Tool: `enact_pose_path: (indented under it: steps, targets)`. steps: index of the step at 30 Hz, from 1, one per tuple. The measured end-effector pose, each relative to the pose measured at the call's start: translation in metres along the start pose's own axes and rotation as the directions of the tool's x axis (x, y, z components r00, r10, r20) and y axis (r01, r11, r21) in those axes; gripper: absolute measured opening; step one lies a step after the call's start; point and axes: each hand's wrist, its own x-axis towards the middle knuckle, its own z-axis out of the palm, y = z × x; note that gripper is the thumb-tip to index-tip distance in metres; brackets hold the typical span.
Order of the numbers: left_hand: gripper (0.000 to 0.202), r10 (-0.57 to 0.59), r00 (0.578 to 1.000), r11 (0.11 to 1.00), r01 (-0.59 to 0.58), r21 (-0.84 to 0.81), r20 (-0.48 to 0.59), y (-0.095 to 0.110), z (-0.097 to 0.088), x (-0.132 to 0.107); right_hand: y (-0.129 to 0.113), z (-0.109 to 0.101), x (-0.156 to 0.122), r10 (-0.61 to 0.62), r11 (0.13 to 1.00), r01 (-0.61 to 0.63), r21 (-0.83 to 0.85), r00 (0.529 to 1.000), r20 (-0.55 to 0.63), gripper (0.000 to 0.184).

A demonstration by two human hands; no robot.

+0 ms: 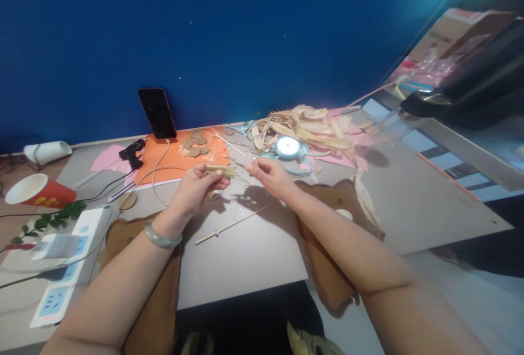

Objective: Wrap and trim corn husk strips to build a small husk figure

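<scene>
A short, folded strip of dried corn husk (224,171) sticks out of my left hand (194,188), held between thumb and fingers. My right hand (270,176) is closed in a pinch just across from it; whatever lies between those fingertips is too small to name. The two hands are apart, raised over the table. Below them lies a thin wooden stick (235,224) with a small lump on it. Behind my right hand are a round white and light-blue device (287,147) with a strap and a heap of dried husks (307,120).
An orange sheet (159,161) carries several round wooden discs (196,152) and shreds. A phone (158,113) leans on the blue wall. At left are a paper cup (51,191), a power strip (77,267) and cables. Brown pads (158,284) lie under my forearms.
</scene>
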Motion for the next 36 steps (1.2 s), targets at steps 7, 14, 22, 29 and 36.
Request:
enact_pose_path:
  steps: [7, 14, 22, 29, 36]
  targets:
    - [0.031, 0.062, 0.998, 0.998, -0.062, 0.016, -0.019, -0.0011, -0.0021, 0.0001, 0.0006, 0.0045, -0.0025, -0.025, 1.0, 0.025, -0.007, 1.0, -0.004, 0.048]
    - [0.033, 0.079, 0.997, 0.994, -0.081, 0.076, 0.026, -0.0039, -0.0009, -0.0008, 0.0029, 0.0062, -0.0049, -0.089, 0.992, 0.087, -0.086, 0.996, -0.027, 0.043]
    - [0.03, 0.091, 0.99, 0.984, -0.105, 0.143, 0.106, -0.0015, 0.0021, -0.0061, 0.0019, 0.0061, -0.0066, -0.11, 0.987, 0.108, -0.121, 0.994, -0.014, 0.043]
    - [0.028, 0.109, 0.989, 0.981, -0.123, 0.149, 0.102, -0.0014, 0.0029, -0.0068, 0.0022, 0.006, -0.0067, -0.118, 0.985, 0.117, -0.124, 0.993, 0.002, 0.04]
    - [0.03, 0.103, 0.992, 0.983, -0.113, 0.142, 0.079, 0.001, 0.0045, -0.0077, 0.0017, 0.0066, -0.0074, -0.12, 0.984, 0.119, -0.131, 0.993, 0.002, 0.04]
